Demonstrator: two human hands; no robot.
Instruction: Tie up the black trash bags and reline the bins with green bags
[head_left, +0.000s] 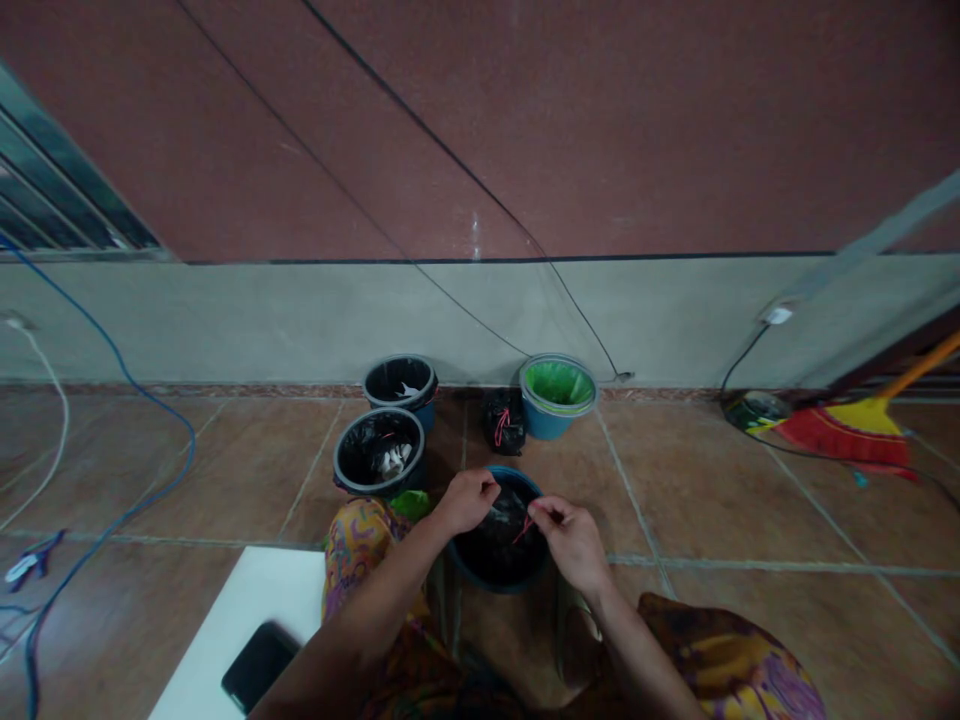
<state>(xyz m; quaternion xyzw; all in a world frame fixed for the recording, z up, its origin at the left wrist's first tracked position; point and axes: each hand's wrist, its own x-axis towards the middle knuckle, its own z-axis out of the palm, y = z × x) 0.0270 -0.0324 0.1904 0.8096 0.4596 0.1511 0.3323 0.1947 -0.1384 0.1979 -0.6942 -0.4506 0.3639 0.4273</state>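
- Right hand (571,535) over the near bucket (517,472), thumb and forefinger pinching a pink string (523,531), probably so fine because the string is thin!
- Left hand (471,502) comes in from the other side, fingers curled; can't tell whether the tips have anything between them.
- The near bucket, dark inside, stands on the tiled floor (712,510), well out from its wall edge, between the patterned knees, presumably to suit both hands.
- Up at that wall edge: a green-lined bucket (546,425), with a black bundle (504,430) in pink ties just to its left.
- Further left, two black-lined buckets, the rear one (426,415) by the wall edge, the front one (337,455) close to the left knee.
- Room? Tight on the left: knee, then the white board (210,620), a dark phone (261,665) near its lower right side.
- Right is roomier, tiles running out to the red-and-yellow broom (844,435) by the wall edge!
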